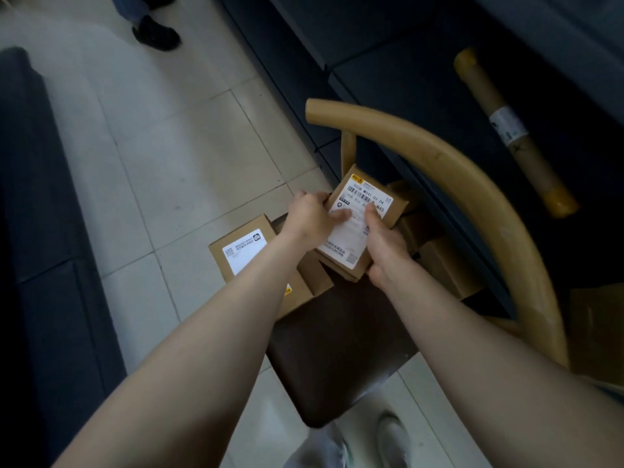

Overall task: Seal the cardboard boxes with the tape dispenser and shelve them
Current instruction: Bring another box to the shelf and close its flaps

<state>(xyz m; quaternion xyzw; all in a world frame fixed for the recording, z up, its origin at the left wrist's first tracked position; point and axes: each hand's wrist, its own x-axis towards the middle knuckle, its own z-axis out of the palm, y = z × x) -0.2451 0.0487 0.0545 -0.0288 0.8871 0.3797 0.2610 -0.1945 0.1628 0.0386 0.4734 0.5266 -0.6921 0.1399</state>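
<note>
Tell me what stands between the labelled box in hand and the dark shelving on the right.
The left hand and right hand grip the labelled box. The chair's curved wooden backrest arcs between it and the dark shelving, so the box would likely need lifting over it. A long wrapped tube lies in that shelving.

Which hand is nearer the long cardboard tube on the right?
Right. The right hand grips the held box on the tube side; the left hand grips its far side.
</note>
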